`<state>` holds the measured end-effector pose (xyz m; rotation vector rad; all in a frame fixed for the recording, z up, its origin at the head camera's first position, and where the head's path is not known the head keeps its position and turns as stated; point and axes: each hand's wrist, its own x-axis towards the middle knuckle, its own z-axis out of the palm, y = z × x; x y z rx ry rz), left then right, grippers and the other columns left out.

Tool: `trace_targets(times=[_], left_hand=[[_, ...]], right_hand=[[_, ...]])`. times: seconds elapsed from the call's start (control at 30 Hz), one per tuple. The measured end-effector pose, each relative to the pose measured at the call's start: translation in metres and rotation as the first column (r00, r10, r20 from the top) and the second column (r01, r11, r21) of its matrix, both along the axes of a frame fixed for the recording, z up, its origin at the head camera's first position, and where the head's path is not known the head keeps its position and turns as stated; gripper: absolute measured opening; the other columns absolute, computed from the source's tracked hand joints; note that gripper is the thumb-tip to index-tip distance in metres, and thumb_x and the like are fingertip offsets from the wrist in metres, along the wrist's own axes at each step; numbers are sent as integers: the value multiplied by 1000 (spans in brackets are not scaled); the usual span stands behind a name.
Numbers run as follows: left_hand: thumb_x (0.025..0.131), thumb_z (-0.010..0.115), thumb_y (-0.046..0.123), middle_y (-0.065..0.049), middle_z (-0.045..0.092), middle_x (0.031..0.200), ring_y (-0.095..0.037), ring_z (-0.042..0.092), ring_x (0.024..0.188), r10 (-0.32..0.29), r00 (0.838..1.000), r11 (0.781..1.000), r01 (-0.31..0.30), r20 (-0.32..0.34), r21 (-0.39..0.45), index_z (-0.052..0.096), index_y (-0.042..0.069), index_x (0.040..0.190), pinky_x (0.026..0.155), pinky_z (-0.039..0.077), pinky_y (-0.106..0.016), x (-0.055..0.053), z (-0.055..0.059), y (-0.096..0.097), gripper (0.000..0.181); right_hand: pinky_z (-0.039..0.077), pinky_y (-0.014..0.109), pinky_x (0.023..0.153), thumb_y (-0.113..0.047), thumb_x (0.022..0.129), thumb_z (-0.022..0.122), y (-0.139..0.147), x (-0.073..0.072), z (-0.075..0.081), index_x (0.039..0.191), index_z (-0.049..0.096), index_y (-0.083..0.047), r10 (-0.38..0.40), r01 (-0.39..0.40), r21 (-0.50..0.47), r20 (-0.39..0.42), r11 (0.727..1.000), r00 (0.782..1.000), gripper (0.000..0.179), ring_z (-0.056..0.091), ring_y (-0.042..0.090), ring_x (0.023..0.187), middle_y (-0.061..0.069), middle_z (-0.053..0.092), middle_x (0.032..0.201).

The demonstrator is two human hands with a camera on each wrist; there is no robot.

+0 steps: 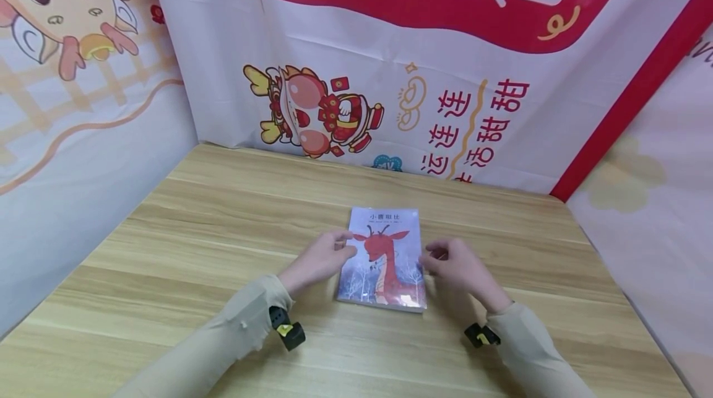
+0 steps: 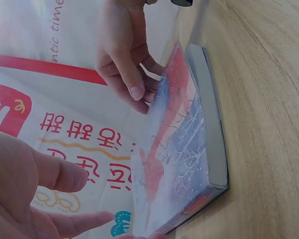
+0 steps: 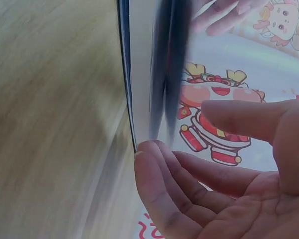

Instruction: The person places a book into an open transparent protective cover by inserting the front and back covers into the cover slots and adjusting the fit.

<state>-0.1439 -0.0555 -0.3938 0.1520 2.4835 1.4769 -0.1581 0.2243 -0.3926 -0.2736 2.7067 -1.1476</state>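
A picture book (image 1: 384,259) with a red deer on its pale blue cover lies flat on the wooden table, cover up. My left hand (image 1: 320,259) is at its left edge, thumb and fingers spread apart with fingertips by the cover's side. On the other side, my right hand (image 1: 459,268) has its fingertips right at the edge. In the right wrist view, the bent fingers (image 3: 154,184) reach the pale page block (image 3: 142,69), while the thumb stands away from it. The left wrist view shows the book's spine or page side and its glossy cover (image 2: 179,124) at a slant.
The wooden table (image 1: 250,194) meets a white printed cloth (image 1: 223,88) with red lettering and a cartoon figure at the back. More printed cloth (image 1: 83,150) hangs along the left side, and pale cloth (image 1: 646,224) along the right. Each wrist carries a black strap.
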Motion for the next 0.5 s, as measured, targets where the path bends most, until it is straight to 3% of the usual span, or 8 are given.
trace_targets(times=[0.33, 0.5], left_hand=[[98, 58, 20, -19, 53, 138, -36, 53, 122, 0, 997, 1000, -2, -72, -31, 54, 1, 136, 99, 45, -52, -1, 0, 0, 43], [97, 58, 21, -20, 53, 137, -36, 53, 119, -9, 990, 997, -2, -142, -76, 53, 0, 137, 99, 44, -51, -1, 1, -1, 45]], right_hand=[[57, 32, 70, -21, 93, 69, 2, 1, 4, 119, 63, 6, -35, 36, 28, -49, 999, 998, 38, 63, 22, 86, 11, 67, 98], [56, 34, 76, -22, 94, 68, 1, 0, 6, 121, 64, 4, -42, 45, 32, -90, 998, 995, 38, 63, 23, 92, 11, 67, 103]])
